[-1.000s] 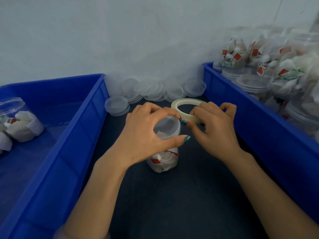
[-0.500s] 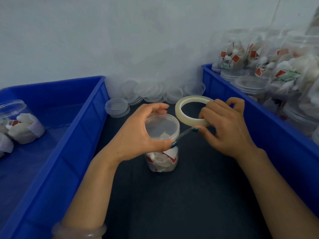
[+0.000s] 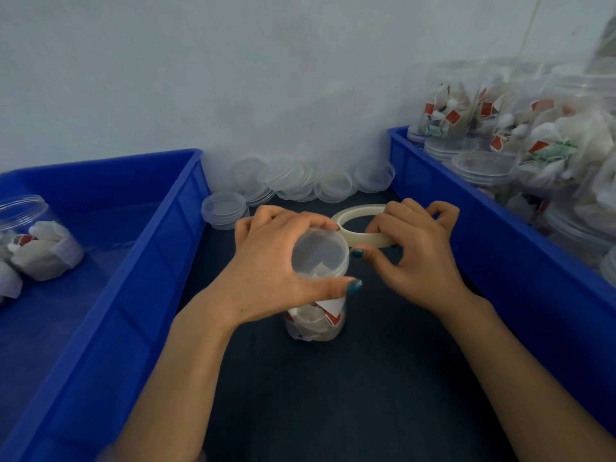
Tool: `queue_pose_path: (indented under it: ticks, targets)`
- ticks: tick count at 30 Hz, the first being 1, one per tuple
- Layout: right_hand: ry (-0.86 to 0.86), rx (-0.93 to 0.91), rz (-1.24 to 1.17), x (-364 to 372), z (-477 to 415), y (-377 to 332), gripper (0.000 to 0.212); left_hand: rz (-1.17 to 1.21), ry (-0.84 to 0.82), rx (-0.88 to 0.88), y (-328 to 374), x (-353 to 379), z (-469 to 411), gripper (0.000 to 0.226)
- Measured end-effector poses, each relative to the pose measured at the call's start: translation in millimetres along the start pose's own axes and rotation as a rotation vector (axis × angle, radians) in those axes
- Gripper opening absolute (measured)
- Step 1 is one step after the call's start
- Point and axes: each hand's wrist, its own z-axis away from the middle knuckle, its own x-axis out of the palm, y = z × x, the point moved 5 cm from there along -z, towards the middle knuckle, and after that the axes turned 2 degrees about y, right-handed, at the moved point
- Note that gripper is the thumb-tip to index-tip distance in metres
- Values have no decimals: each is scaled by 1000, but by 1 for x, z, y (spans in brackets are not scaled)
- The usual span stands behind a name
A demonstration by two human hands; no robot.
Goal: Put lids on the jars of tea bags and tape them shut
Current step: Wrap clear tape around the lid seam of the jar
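So the jar (image 3: pixel 315 323) stands upright on the dark mat (image 3: pixel 333 395), left hand (image 3: pixel 276 271) curled round its lid (image 3: pixel 318 255). Right hand (image 3: pixel 416 258) grips the tape roll (image 3: pixel 353 221) just right of the lid, level with the rim, so I'd guess the strip goes sideways round that seam

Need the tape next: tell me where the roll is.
Head view, centre: the tape roll is gripped by the right hand, just right of the lidded jar that the left hand holds.
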Motion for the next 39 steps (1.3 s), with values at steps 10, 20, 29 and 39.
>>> queue_pose_path:
  ticks: [10,20,29,39]
  targets:
    - [-43,-132,129,-8,4,5,35,-15,67,13,3,-10,3,61]
    - [-20,-144,116,-10,4,7,50,205,-85,54,-1,-19,8,83]
    - [-32,-49,54,-1,3,0,31,197,-60,35,10,2,3,73]
    - [-76,-119,21,-2,4,1,39,103,115,79,12,3,-3,45]
